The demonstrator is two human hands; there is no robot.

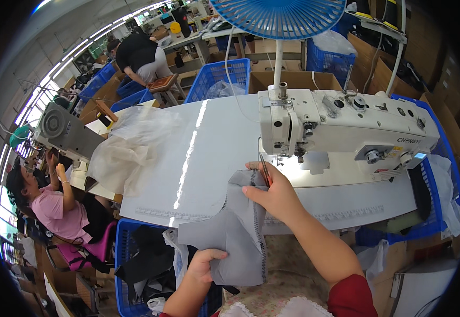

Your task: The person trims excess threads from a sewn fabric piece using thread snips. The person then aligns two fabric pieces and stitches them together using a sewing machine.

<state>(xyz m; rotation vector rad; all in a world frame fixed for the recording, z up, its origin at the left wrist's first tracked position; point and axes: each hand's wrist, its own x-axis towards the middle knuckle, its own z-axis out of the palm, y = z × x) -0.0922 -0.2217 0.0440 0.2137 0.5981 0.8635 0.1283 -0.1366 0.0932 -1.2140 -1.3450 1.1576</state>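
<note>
Two-handed hold on a gray fabric piece (243, 227), at the near edge of the table (224, 132).
Left to right: your left hand (203, 267) reaches up from the near side, thumb flat on the fabric's near left part, fingers curled out of sight beneath, gripping it. The piece extends far and right from that thumb, dark stitching (263, 259) along its right edge. Your right hand (272, 193), forearm slanting in from the near right, pinches the far end, thumb on top; it also carries a slim dark-bladed tool (264, 166), blades pointing far. A ruler scale (341, 214) marks the table's near edge, figures too small to read. Farther right, the white sewing machine (320, 119) bears dark lettering on its front and a small lit display (420, 156).
</note>
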